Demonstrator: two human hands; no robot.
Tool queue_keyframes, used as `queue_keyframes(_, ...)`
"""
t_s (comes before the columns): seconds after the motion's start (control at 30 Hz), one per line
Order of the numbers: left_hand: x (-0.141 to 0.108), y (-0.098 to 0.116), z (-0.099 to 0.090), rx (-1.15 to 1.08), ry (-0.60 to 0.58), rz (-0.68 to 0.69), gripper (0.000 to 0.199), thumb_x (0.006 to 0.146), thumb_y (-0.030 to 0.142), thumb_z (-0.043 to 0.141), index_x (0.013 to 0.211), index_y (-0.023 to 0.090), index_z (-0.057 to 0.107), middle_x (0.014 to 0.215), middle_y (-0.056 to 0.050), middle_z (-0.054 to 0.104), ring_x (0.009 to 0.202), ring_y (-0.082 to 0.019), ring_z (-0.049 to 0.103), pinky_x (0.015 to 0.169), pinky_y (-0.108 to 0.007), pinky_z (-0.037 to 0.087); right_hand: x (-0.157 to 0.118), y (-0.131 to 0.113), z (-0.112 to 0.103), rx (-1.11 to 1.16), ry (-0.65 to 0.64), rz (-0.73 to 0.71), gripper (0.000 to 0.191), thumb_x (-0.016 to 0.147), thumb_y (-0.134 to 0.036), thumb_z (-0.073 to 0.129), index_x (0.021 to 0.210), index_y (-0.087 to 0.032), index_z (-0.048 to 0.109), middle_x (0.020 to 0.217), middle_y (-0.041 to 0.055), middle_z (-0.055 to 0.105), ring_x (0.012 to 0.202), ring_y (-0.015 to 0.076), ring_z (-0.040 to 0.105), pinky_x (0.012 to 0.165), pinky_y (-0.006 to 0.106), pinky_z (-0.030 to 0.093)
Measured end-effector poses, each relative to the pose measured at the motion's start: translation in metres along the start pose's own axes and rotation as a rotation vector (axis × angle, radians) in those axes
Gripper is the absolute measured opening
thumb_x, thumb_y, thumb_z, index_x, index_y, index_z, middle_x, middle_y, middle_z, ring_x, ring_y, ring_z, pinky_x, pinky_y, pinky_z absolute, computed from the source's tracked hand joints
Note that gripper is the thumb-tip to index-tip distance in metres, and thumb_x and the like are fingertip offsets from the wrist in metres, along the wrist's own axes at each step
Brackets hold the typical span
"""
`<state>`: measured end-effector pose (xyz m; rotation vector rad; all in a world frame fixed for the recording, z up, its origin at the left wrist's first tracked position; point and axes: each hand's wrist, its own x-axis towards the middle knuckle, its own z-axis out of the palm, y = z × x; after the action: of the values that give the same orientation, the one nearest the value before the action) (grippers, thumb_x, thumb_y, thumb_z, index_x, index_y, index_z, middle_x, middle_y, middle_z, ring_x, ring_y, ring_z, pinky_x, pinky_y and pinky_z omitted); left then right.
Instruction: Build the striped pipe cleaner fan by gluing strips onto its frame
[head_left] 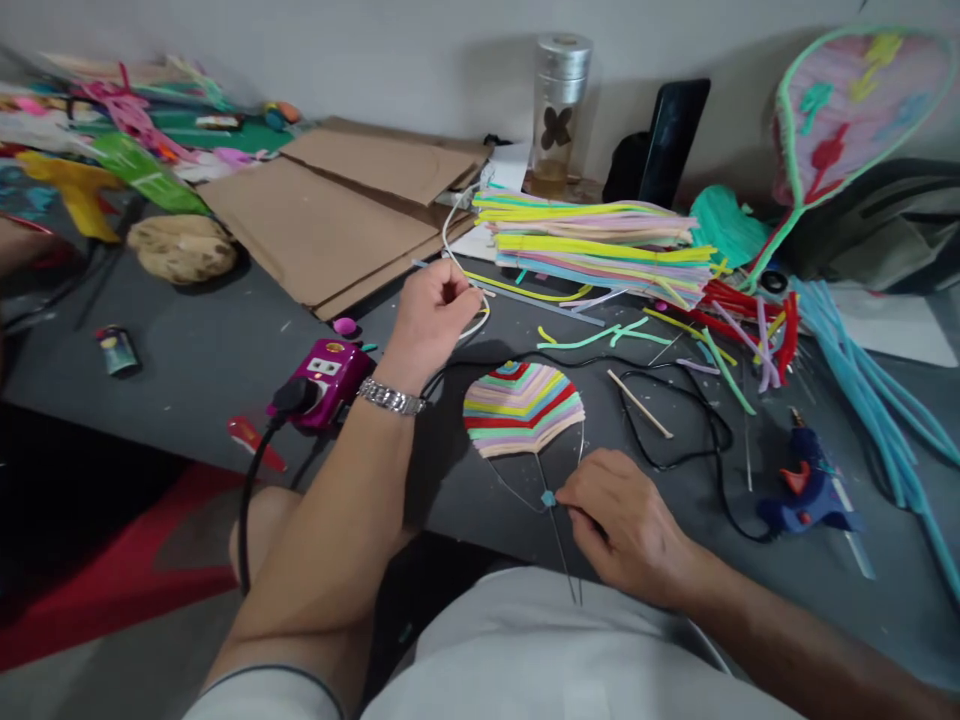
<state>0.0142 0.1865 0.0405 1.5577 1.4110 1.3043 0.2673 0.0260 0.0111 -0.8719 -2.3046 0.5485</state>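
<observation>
A small fan shape [525, 408], striped with colourful pipe cleaners on a thin wire frame, lies at the table's front edge. A light-blue binding [548, 498] joins its wires, which run on down as a handle. My right hand [626, 520] is curled at this binding, its index fingertip touching it and fingers closed about the wire. Farther up, my left hand [435, 310] is raised with its fingers pinched together beside a white cable [448, 235]; what it holds, if anything, I cannot make out.
Behind lie pipe cleaner bundles [600, 240] and cardboard sheets [337, 220]. A blue glue gun [806, 490] rests at right, its black cord looping past a wooden stick [640, 404]. A purple power socket [326, 383] sits by my left wrist. A bottle [560, 120] stands against the wall.
</observation>
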Motion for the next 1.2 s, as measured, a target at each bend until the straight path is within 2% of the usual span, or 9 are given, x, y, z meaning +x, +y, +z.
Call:
queue_keyframes(0.2, 0.001, -0.004, 0.001, -0.096, -0.051, -0.082, 0.024, 0.083, 0.017, 0.067, 0.067, 0.021, 0.049, 0.051, 0.007, 0.041, 0.045, -0.007, 0.033, 0.043, -0.021, 0.021, 0.000, 0.001, -0.002, 0.016, 0.017, 0.012, 0.022, 0.088, -0.002, 0.054, 0.097, -0.019, 0.064, 0.085, 0.0061, 0.069, 0.082, 0.0226, 0.061, 0.075, 0.039, 0.050)
queue_keyframes(0.27, 0.003, -0.005, 0.002, -0.159, -0.027, -0.102, 0.023, 0.084, 0.017, 0.067, 0.068, 0.021, 0.050, 0.050, 0.008, 0.043, 0.044, -0.006, 0.033, 0.043, -0.020, 0.022, 0.000, 0.002, -0.003, 0.020, 0.023, 0.019, 0.023, 0.088, -0.002, 0.054, 0.098, -0.020, 0.065, 0.085, 0.0060, 0.070, 0.083, 0.0228, 0.062, 0.075, 0.040, 0.050)
queue_keyframes(0.4, 0.007, -0.008, 0.000, -0.220, 0.072, -0.104, 0.024, 0.080, 0.013, 0.067, 0.062, 0.019, 0.052, 0.052, 0.005, 0.051, 0.048, -0.005, 0.043, 0.047, -0.017, 0.033, 0.001, 0.002, -0.005, 0.028, 0.056, 0.030, 0.025, 0.088, -0.003, 0.054, 0.100, -0.021, 0.066, 0.084, 0.0056, 0.070, 0.081, 0.0223, 0.062, 0.073, 0.039, 0.051)
queue_keyframes(0.5, 0.011, -0.011, -0.003, -0.296, 0.090, -0.096, 0.025, 0.077, 0.008, 0.066, 0.060, 0.019, 0.052, 0.052, 0.005, 0.052, 0.050, -0.005, 0.047, 0.050, -0.017, 0.037, 0.002, 0.003, -0.007, 0.017, 0.084, 0.032, 0.025, 0.088, -0.002, 0.054, 0.099, -0.021, 0.065, 0.084, 0.0056, 0.070, 0.080, 0.0219, 0.062, 0.072, 0.038, 0.051)
queue_keyframes(0.63, 0.010, -0.008, -0.003, -0.390, 0.063, -0.071, 0.027, 0.079, 0.007, 0.065, 0.061, 0.020, 0.050, 0.053, 0.005, 0.053, 0.049, -0.006, 0.048, 0.048, -0.018, 0.038, 0.002, 0.005, -0.006, 0.005, 0.088, 0.036, 0.024, 0.088, -0.003, 0.055, 0.098, -0.021, 0.065, 0.084, 0.0057, 0.071, 0.079, 0.0217, 0.062, 0.072, 0.038, 0.052)
queue_keyframes(0.8, 0.007, -0.004, -0.002, -0.399, -0.021, -0.112, 0.029, 0.086, 0.012, 0.068, 0.065, 0.020, 0.050, 0.055, 0.005, 0.055, 0.047, -0.006, 0.047, 0.046, -0.019, 0.038, 0.003, 0.005, -0.005, 0.019, 0.087, 0.055, 0.025, 0.088, -0.004, 0.054, 0.099, -0.022, 0.067, 0.084, 0.0053, 0.070, 0.077, 0.0211, 0.063, 0.070, 0.038, 0.052)
queue_keyframes(0.9, 0.005, -0.005, 0.000, -0.407, -0.066, -0.131, 0.031, 0.088, 0.018, 0.071, 0.067, 0.021, 0.049, 0.053, 0.006, 0.053, 0.043, -0.005, 0.043, 0.043, -0.019, 0.033, 0.003, 0.007, -0.004, 0.038, 0.102, 0.067, 0.025, 0.087, -0.005, 0.055, 0.100, -0.023, 0.067, 0.084, 0.0051, 0.071, 0.077, 0.0212, 0.064, 0.071, 0.039, 0.053)
queue_keyframes(1.0, 0.005, -0.006, 0.001, -0.393, -0.050, -0.125, 0.029, 0.088, 0.019, 0.073, 0.068, 0.020, 0.052, 0.050, 0.007, 0.049, 0.041, -0.005, 0.040, 0.042, -0.019, 0.030, 0.002, 0.009, -0.005, 0.046, 0.118, 0.080, 0.025, 0.087, -0.004, 0.056, 0.101, -0.023, 0.066, 0.085, 0.0051, 0.071, 0.079, 0.0215, 0.065, 0.072, 0.039, 0.053)
queue_keyframes(1.2, 0.006, -0.006, 0.000, -0.470, 0.005, -0.157, 0.024, 0.080, 0.014, 0.077, 0.067, 0.017, 0.057, 0.061, 0.004, 0.058, 0.057, -0.005, 0.055, 0.054, -0.017, 0.044, 0.004, 0.008, -0.009, 0.044, 0.178, 0.111, 0.021, 0.089, -0.006, 0.062, 0.100, -0.023, 0.064, 0.083, 0.0043, 0.070, 0.077, 0.0206, 0.064, 0.072, 0.039, 0.053)
